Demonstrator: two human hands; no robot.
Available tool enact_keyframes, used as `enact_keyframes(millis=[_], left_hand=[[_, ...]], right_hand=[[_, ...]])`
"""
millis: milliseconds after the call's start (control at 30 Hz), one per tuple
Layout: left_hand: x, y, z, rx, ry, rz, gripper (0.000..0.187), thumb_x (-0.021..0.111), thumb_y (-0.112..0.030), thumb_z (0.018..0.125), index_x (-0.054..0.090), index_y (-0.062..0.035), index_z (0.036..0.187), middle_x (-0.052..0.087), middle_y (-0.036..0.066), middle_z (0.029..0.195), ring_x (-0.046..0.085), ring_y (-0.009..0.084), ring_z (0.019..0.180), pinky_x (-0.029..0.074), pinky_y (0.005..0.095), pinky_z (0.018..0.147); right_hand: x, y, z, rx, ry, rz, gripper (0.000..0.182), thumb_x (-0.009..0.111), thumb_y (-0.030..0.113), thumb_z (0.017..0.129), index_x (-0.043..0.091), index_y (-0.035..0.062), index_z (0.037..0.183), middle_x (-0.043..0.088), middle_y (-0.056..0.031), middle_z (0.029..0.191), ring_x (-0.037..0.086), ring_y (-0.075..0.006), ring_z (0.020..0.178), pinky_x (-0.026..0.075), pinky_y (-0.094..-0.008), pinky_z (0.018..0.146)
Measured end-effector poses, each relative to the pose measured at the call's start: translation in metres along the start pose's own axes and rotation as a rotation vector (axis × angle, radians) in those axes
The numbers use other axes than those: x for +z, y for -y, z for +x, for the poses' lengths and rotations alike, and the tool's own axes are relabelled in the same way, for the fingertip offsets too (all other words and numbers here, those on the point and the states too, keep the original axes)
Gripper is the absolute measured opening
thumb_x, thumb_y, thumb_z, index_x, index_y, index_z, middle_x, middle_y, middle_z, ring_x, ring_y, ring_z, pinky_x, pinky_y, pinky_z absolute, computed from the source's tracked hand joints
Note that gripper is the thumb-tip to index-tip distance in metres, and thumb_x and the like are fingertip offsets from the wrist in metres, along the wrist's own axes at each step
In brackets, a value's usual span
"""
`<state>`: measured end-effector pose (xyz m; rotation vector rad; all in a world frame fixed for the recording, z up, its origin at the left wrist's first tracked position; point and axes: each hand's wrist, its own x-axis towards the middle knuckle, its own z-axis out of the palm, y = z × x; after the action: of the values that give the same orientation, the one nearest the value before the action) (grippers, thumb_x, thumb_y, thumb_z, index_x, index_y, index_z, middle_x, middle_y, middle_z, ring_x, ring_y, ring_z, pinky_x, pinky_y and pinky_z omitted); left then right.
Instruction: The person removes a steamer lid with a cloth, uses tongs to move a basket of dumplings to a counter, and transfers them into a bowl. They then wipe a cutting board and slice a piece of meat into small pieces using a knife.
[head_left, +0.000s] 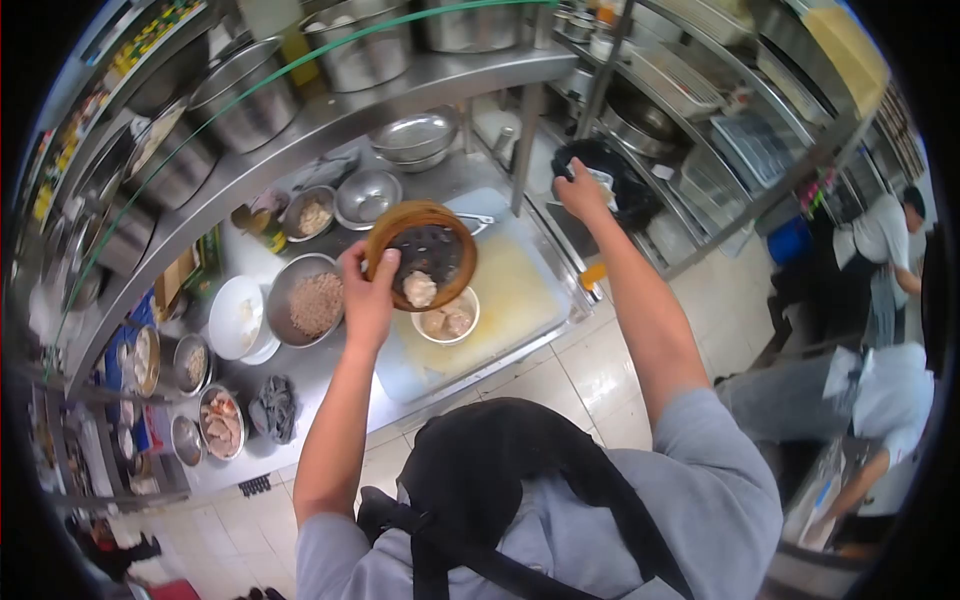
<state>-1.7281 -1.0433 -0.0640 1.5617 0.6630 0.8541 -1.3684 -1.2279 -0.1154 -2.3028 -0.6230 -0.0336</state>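
My left hand (370,290) grips the rim of a round wooden steamer (420,212), tilted, with a dark base and a pale lump of food (420,289) inside. Just below the steamer, a white bowl (462,335) with pale pieces of food stands on a stained cutting board (520,300). Stretched out to the right, my right hand (583,190) is at a black-lined bin (630,185). Its fingers are closed, and something white shows beside them; whether they hold it is unclear.
Left of the steamer stand a metal bowl of brown grains (315,306) and a white bowl (237,317). A metal shelf (400,72) with large pots runs above the counter. At the right are a wire rack (690,120) and two people (885,400).
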Motion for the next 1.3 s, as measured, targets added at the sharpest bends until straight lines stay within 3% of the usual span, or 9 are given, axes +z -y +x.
enact_keyframes(millis=[100, 167, 300, 400, 467, 567, 667, 733, 1300], left_hand=[[0.005, 0.012, 0.005, -0.081, 0.094, -0.083, 0.046, 0.070, -0.025, 0.098, 0.049, 0.0002, 0.131, 0.060, 0.008, 0.122, 0.057, 0.0152, 0.109, 0.045, 0.0299, 0.099], [0.010, 0.013, 0.003, -0.125, 0.162, -0.203, 0.047, 0.071, -0.026, 0.098, 0.049, 0.0001, 0.131, 0.060, 0.008, 0.123, 0.056, 0.0146, 0.110, 0.044, 0.0294, 0.099], [0.018, 0.003, 0.003, -0.185, 0.274, -0.376, 0.050, 0.072, -0.027, 0.097, 0.049, -0.0017, 0.133, 0.058, 0.010, 0.126, 0.055, 0.0163, 0.116, 0.044, 0.0308, 0.101], [0.021, -0.014, -0.013, 0.132, 0.075, 0.088, 0.058, 0.077, -0.026, 0.090, 0.049, -0.0023, 0.134, 0.057, 0.015, 0.126, 0.057, 0.0238, 0.119, 0.045, 0.0342, 0.103], [0.022, -0.032, -0.033, 0.600, 0.043, 0.683, 0.067, 0.082, -0.022, 0.081, 0.049, -0.0021, 0.135, 0.051, 0.020, 0.131, 0.056, 0.0335, 0.123, 0.047, 0.0396, 0.104], [0.045, -0.033, -0.047, 0.502, -0.010, 0.674, 0.067, 0.086, -0.017, 0.074, 0.054, -0.0021, 0.131, 0.045, 0.021, 0.142, 0.049, 0.0392, 0.129, 0.043, 0.0459, 0.108], [0.050, -0.031, -0.048, 0.487, 0.007, 0.616, 0.061, 0.081, -0.016, 0.077, 0.054, -0.0006, 0.128, 0.040, 0.021, 0.143, 0.050, 0.0400, 0.127, 0.047, 0.0460, 0.105], [0.049, -0.022, -0.045, 0.494, -0.004, 0.606, 0.058, 0.081, -0.015, 0.077, 0.056, -0.0006, 0.127, 0.042, 0.022, 0.142, 0.049, 0.0408, 0.127, 0.046, 0.0465, 0.105], [0.044, -0.044, -0.046, 0.585, 0.075, 0.702, 0.055, 0.079, -0.018, 0.076, 0.059, 0.0000, 0.124, 0.047, 0.026, 0.141, 0.045, 0.0458, 0.129, 0.042, 0.0507, 0.107]], right_hand=[[-0.027, 0.081, -0.066, 0.065, 0.490, 0.690, 0.081, 0.066, 0.043, 0.091, 0.040, -0.0061, 0.150, 0.060, -0.0248, 0.137, 0.062, -0.0304, 0.121, 0.044, -0.0389, 0.107], [-0.033, 0.117, -0.118, -0.074, 0.663, 0.601, 0.076, 0.070, 0.041, 0.090, 0.046, -0.0064, 0.145, 0.064, -0.0203, 0.126, 0.064, -0.0242, 0.113, 0.048, -0.0370, 0.099], [-0.003, 0.135, -0.150, -0.142, 0.495, 0.672, 0.065, 0.074, 0.033, 0.088, 0.052, -0.0065, 0.134, 0.066, -0.0188, 0.117, 0.066, -0.0257, 0.109, 0.050, -0.0367, 0.094], [0.000, 0.140, -0.161, -0.034, 0.198, 0.673, 0.047, 0.074, 0.027, 0.085, 0.054, -0.0044, 0.115, 0.068, -0.0215, 0.107, 0.068, -0.0307, 0.102, 0.052, -0.0392, 0.088], [-0.014, 0.150, -0.165, -0.043, 0.157, 0.632, 0.046, 0.073, 0.027, 0.085, 0.053, -0.0042, 0.113, 0.068, -0.0233, 0.104, 0.069, -0.0333, 0.100, 0.052, -0.0402, 0.086], [-0.021, 0.154, -0.171, -0.054, 0.135, 0.612, 0.045, 0.073, 0.026, 0.084, 0.051, -0.0037, 0.110, 0.068, -0.0265, 0.098, 0.070, -0.0399, 0.097, 0.053, -0.0425, 0.084], [-0.027, 0.155, -0.173, -0.039, 0.138, 0.635, 0.040, 0.072, 0.020, 0.084, 0.053, -0.0042, 0.110, 0.065, -0.0195, 0.097, 0.066, -0.0259, 0.091, 0.051, -0.0376, 0.083], [-0.031, 0.154, -0.173, -0.076, 0.132, 0.606, 0.046, 0.072, 0.024, 0.083, 0.051, -0.0041, 0.113, 0.069, -0.0263, 0.098, 0.070, -0.0394, 0.096, 0.053, -0.0429, 0.084], [-0.032, 0.149, -0.181, -0.096, 0.101, 0.522, 0.051, 0.072, 0.025, 0.082, 0.051, -0.0019, 0.119, 0.068, -0.0279, 0.105, 0.067, -0.0447, 0.101, 0.053, -0.0460, 0.086]])
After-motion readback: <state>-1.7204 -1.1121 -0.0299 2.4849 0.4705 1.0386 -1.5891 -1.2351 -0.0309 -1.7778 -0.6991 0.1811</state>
